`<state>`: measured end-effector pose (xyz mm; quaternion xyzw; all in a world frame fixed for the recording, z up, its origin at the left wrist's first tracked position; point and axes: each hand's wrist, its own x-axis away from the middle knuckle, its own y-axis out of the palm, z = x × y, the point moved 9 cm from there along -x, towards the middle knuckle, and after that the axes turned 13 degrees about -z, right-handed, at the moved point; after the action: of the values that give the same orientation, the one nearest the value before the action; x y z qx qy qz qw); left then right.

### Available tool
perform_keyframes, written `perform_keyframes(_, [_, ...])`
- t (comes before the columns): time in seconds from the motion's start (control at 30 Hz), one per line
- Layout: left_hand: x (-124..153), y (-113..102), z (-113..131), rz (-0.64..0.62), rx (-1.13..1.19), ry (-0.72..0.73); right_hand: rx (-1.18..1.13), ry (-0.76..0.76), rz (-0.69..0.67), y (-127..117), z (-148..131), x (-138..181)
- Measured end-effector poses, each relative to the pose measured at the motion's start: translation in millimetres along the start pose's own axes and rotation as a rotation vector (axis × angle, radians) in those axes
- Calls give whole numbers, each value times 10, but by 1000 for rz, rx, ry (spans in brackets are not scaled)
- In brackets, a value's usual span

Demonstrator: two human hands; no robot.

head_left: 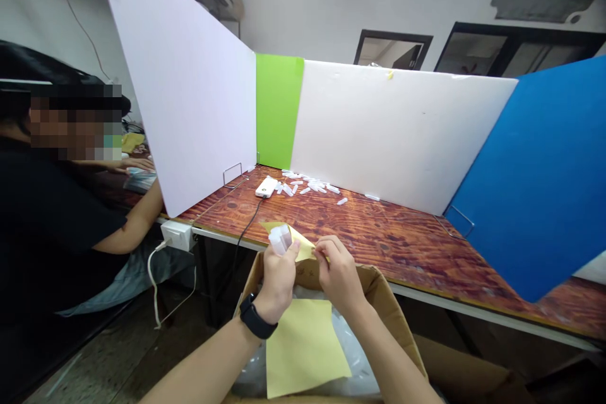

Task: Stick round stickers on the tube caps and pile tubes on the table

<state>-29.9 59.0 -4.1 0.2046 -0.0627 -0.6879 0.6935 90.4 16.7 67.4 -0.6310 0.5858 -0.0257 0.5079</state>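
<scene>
Small white plastic pieces (280, 240) are clamped in the grip of the left hand (279, 281) against a yellow sheet (297, 241), and its edge is pinched by the right hand (338, 271), all over an open cardboard box (379, 287). A slipped sheet could drop pieces into the box, onto a second yellow sheet (303, 347), or onto the floor (118, 360).

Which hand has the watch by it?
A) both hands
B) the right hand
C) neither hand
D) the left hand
D. The black watch is on the wrist of the left hand, which holds the yellow paper, while the right hand has none.
</scene>
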Motion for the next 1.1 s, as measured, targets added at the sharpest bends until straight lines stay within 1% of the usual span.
perform_keyframes(0.1, [1, 14, 0, -3, 23, 5, -19, 22, 1, -12, 38, 10])
perform_keyframes(0.2, [19, 18, 26, 9, -1, 11, -16, 49, 24, -29, 56, 17])
perform_keyframes(0.37, [52, 43, 112, 11, -109, 31, 84, 55, 44, -33, 19, 20])
perform_keyframes(0.5, [31, 75, 129, -26, -104, 59, 144, 58, 16, 1, 1, 7])
perform_keyframes(0.57, [4, 66, 119, -27, -105, 56, 119, 54, 10, -5, 1, 4])
perform_keyframes(0.67, [-41, 56, 98, -37, -113, 22, -37, 73, 10, -82, 39, 9])
perform_keyframes(0.73, [-59, 109, 117, -108, -138, 18, -169, 93, 17, -186, 58, 20])
perform_keyframes(0.77, [-59, 163, 138, -172, -160, 26, -220, 99, 20, -251, 52, 24])
perform_keyframes(0.87, [15, 404, 216, -454, -245, 74, -267, 81, -23, -443, -75, 4])
perform_keyframes(0.93, [117, 552, 270, -633, -290, 110, -232, 46, -112, -531, -233, -40])
perform_keyframes(0.97, [170, 604, 301, -697, -310, 130, -209, 27, -173, -553, -318, -67])
perform_keyframes(1.03, [261, 679, 370, -782, -343, 170, -193, 10, -306, -558, -458, -110])
perform_keyframes(1.1, [328, 730, 428, -826, -361, 202, -215, 34, -407, -534, -525, -132])
